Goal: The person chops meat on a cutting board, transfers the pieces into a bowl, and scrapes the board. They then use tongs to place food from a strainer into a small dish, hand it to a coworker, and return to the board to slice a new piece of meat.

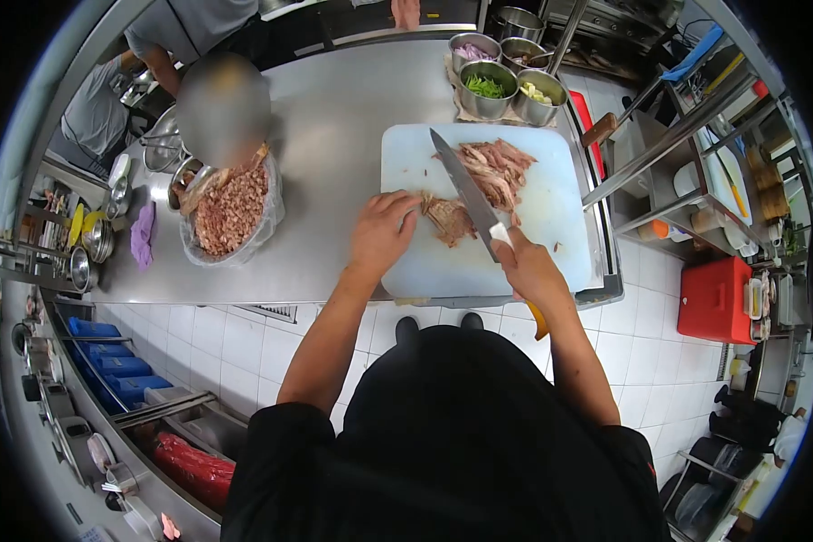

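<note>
My right hand (530, 269) is wrapped round the handle of a large kitchen knife (465, 188). The long blade points up and left over the white cutting board (415, 262), and the yellow handle end shows below my wrist. To the right of the blade lies a pile of sliced cooked meat (497, 172). A smaller chunk of meat (449, 221) sits left of the blade. My left hand (385, 233) is over the board's left edge, fingers stretched out, fingertips right at the chunk's left side.
Several metal pots hold chopped greens (486, 86), sliced onion (471, 51) and other cut ingredients behind the board. On the left of the steel table (334, 108) stands a plastic-lined container of diced meat (230, 212). A purple cloth (142, 235) lies beyond it. Co-workers stand across the table.
</note>
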Motion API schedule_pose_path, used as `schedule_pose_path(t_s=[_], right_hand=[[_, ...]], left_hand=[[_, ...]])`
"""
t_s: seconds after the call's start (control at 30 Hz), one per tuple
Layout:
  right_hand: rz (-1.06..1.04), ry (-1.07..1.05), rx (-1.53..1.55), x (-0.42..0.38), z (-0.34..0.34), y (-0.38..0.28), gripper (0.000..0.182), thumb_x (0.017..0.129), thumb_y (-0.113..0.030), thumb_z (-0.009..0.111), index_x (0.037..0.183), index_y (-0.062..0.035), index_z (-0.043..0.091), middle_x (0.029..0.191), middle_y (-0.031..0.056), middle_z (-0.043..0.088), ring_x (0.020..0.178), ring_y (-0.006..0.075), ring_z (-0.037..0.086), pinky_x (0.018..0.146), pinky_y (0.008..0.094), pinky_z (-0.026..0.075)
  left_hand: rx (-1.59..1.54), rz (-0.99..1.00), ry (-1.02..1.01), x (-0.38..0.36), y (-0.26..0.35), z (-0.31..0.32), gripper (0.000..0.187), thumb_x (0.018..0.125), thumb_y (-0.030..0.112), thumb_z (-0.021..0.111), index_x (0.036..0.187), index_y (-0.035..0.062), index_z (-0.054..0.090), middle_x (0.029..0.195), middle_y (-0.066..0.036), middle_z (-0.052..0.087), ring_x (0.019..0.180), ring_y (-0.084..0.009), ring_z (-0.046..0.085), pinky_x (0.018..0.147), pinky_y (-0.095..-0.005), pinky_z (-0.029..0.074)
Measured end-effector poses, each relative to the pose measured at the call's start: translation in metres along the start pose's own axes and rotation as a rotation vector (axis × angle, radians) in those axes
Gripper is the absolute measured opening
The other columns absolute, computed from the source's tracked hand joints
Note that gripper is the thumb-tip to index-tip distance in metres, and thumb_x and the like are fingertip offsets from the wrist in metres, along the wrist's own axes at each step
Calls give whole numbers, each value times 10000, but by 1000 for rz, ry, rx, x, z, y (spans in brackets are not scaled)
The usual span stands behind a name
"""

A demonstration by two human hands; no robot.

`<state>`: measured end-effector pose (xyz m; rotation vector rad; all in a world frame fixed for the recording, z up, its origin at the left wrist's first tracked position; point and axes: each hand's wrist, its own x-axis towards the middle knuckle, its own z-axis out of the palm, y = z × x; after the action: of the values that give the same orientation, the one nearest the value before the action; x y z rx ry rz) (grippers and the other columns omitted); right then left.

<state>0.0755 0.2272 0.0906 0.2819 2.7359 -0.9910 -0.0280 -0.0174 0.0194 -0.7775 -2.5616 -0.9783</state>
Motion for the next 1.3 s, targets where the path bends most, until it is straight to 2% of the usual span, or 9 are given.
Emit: schedule_pose_path(t_s=[0.13,0.23,0.33,0.5,0.73,1.03,1.13,1.23,1.3], right_hand=[[59,-32,119,-7,-7,6,356,1028,-307,482,1143,27,527,610,203,618,431,286,608,493,408,498],[49,-34,144,-16,-13,15,337,1025,-312,496,1079,19,531,587,175,596,425,270,587,474,403,479],[93,-43,136,-28,-19,29,357,1021,-335,484,1062,14,545,628,224,626,508,345,630,561,466,496],[176,-10,231,-51,-26,51,355,1002,-354,536,1018,0,532,627,208,616,471,307,607,521,433,480],[166,-30,179,-65,-25,76,351,1007,-362,527,994,-11,525,605,198,609,467,339,604,531,447,485],[166,18,132,-74,-18,105,361,1002,-381,545,1013,-20,550,712,262,634,711,477,625,636,538,461],[164,7,116,-74,-19,106,360,1001,-381,544,1022,-22,554,740,270,640,751,495,621,654,552,458],[156,-9,111,-73,-21,105,352,1001,-375,544,1032,-25,553,754,270,645,764,496,623,665,558,458],[137,-2,105,-73,-21,105,346,1000,-372,544,1034,-28,552,758,270,646,766,495,624,668,558,459]], left_hand=[[190,160,-17,24,-8,11,217,888,121,628,1084,138,720,1201,-44,656,1106,-281,581,965,-408,472],[210,139,-301,38,-23,13,231,880,129,632,1093,128,721,1114,-49,679,1021,-296,611,929,-408,495],[130,-18,-418,58,-35,10,219,887,147,647,1090,114,721,1044,-48,705,932,-252,652,864,-399,525],[-726,-641,-415,72,-45,-12,187,957,161,623,1074,34,697,1043,-79,721,966,-219,691,852,-348,550],[-1225,-833,-426,81,-25,-29,251,961,138,613,1179,14,625,1046,-117,703,834,-212,708,793,-330,592],[-337,-520,-636,81,-36,-1,266,937,145,596,1179,64,672,1034,-83,702,840,-189,678,772,-329,551],[7,1,-485,63,-27,13,277,938,172,596,1190,86,672,1048,-95,699,832,-232,673,792,-363,545],[249,39,-550,69,-17,16,294,923,179,622,1204,107,669,1080,-130,684,887,-267,675,817,-379,542],[108,-171,-587,80,-14,9,258,926,206,625,1150,94,686,1074,-122,682,919,-269,682,825,-383,550]])
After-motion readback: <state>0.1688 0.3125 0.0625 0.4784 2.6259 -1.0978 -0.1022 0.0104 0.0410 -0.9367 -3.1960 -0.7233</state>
